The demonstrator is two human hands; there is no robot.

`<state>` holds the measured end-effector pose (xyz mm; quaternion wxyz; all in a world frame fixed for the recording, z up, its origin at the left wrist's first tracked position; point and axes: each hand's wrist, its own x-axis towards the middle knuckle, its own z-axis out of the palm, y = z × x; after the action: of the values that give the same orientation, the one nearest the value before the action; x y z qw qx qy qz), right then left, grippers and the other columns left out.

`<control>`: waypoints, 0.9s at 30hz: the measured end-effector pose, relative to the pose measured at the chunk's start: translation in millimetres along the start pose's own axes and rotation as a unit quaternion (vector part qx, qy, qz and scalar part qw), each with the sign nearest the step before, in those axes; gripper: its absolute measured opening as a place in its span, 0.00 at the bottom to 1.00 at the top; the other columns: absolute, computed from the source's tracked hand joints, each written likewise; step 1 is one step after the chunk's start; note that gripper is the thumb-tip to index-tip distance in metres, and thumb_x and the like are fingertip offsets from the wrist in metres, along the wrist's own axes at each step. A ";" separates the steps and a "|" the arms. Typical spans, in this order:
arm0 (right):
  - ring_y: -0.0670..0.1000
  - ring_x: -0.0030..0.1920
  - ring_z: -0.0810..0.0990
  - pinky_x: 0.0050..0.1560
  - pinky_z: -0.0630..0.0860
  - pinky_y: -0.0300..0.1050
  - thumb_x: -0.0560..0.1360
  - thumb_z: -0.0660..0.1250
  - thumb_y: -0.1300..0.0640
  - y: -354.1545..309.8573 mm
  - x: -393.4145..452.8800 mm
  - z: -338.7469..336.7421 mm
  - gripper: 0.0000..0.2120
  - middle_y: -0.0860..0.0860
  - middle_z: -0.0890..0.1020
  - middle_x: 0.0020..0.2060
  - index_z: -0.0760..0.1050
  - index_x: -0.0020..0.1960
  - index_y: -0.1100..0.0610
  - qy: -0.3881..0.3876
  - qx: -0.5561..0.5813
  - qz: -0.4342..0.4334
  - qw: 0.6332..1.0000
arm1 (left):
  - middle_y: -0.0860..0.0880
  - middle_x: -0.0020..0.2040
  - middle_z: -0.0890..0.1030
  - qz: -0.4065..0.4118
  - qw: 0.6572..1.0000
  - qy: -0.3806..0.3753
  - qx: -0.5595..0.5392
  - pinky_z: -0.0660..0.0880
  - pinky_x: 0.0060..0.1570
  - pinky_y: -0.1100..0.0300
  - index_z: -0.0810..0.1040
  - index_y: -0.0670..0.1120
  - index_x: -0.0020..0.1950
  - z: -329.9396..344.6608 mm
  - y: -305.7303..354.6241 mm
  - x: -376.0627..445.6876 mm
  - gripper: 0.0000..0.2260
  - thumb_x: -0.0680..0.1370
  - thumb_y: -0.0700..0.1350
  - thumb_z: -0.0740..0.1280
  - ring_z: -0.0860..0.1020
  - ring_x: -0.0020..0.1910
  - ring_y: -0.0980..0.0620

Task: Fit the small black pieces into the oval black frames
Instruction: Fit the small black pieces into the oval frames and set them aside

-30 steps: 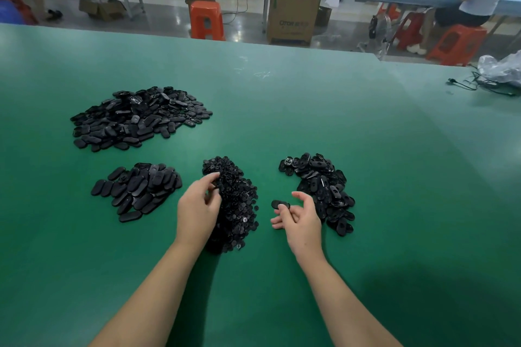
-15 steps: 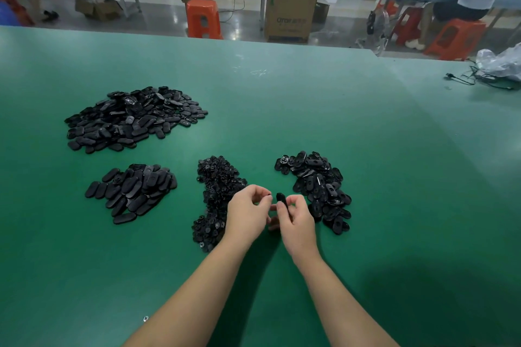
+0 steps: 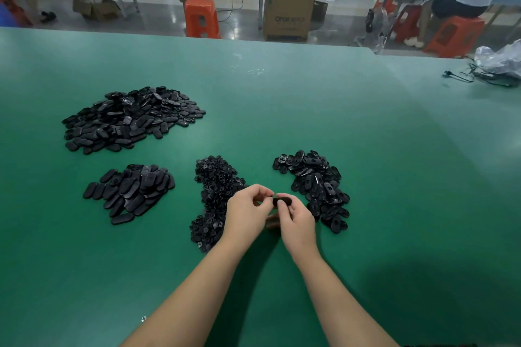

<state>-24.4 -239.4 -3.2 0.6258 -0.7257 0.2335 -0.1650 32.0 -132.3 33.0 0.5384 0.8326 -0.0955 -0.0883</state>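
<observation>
Holding one oval frame (image 3: 282,202) just above the desk (image 3: 310,110), the two hands are meeting over it between the heap of small pieces and the heap of open frames. The right hand (image 3: 297,220) is gripping the frame, thumb and fingers curled round it. The left hand (image 3: 246,213) is pinching at the frame's left end, fingers curled; whether a small piece is sitting between those fingertips I cannot tell, since they are hiding it. The frame's long axis is running left to right across the view, roughly level, with one broad face turned up toward the camera and its left end pointing at the left hand.

Judging from how the heaps are lying, the work is well under way but far from over. Right of the held frame, a pile of open frames (image 3: 315,186) is waiting, their centre holes showing. Just left of the held frame, a long heap of small pieces (image 3: 215,197) is lying, still large. Further left of the held frame, a neat pile of smooth ovals (image 3: 131,191) is resting, probably finished ones. Beyond that, far to the upper left of the held frame, a bigger mixed heap (image 3: 131,118) is spreading; whether those are done or not is unclear.
</observation>
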 end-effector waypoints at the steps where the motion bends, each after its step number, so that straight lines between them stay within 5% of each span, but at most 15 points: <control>1: 0.48 0.36 0.86 0.37 0.81 0.41 0.83 0.60 0.64 0.5 0.3 0.2 0.10 0.46 0.87 0.40 0.79 0.55 0.55 0.001 0.013 0.011 1.000 | 0.57 0.37 0.83 -0.005 1.000 -0.011 0.002 0.70 0.35 0.71 0.84 0.53 0.43 -0.6 -1.7 -0.1 0.07 0.77 0.42 0.70 0.76 0.33 0.64; 4: 0.52 0.35 0.85 0.39 0.83 0.53 0.84 0.56 0.65 1.2 0.5 1.1 0.13 0.51 0.86 0.40 0.79 0.56 0.57 -0.014 0.057 0.035 0.998 | 0.56 0.39 0.85 -0.025 0.999 -0.036 -0.009 0.71 0.36 0.63 0.86 0.53 0.47 0.4 -5.5 1.0 0.09 0.79 0.40 0.69 0.74 0.28 0.63; 10: 0.53 0.38 0.86 0.42 0.83 0.54 0.85 0.56 0.61 3.0 -0.3 -1.0 0.17 0.51 0.87 0.41 0.82 0.49 0.49 -0.017 0.037 0.014 0.999 | 0.49 0.40 0.82 -0.065 0.996 -0.020 -0.058 0.79 0.37 0.55 0.82 0.50 0.48 6.6 -3.3 4.4 0.07 0.78 0.38 0.70 0.77 0.34 0.52; 14: 0.55 0.38 0.85 0.44 0.83 0.64 0.84 0.57 0.60 4.9 0.3 -1.6 0.17 0.53 0.86 0.39 0.83 0.48 0.49 -0.024 0.038 0.015 0.999 | 0.46 0.38 0.83 -0.095 0.991 -0.020 -0.089 0.73 0.26 0.62 0.82 0.46 0.44 10.0 -4.3 3.9 0.04 0.77 0.38 0.72 0.76 0.26 0.56; 21: 0.46 0.48 0.85 0.55 0.81 0.55 0.79 0.58 0.52 4.3 0.8 -1.3 0.15 0.43 0.87 0.45 0.84 0.52 0.48 -0.017 -0.017 -0.013 1.000 | 0.49 0.36 0.83 -0.091 0.995 -0.004 -0.051 0.75 0.29 0.59 0.82 0.50 0.40 16.7 -2.0 -0.8 0.06 0.75 0.40 0.72 0.78 0.30 0.53; 27: 0.50 0.45 0.85 0.51 0.83 0.58 0.80 0.59 0.53 5.4 0.6 -3.2 0.14 0.48 0.87 0.44 0.84 0.51 0.48 -0.030 0.006 -0.008 0.999 | 0.46 0.39 0.83 -0.095 0.995 0.001 -0.041 0.73 0.24 0.61 0.79 0.48 0.44 14.4 1.1 0.4 0.05 0.75 0.41 0.74 0.78 0.28 0.52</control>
<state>-26.3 -243.0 -8.0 0.6359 -0.7281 0.2079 -0.1491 28.8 -145.5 28.2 0.5612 0.8154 -0.0120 -0.1416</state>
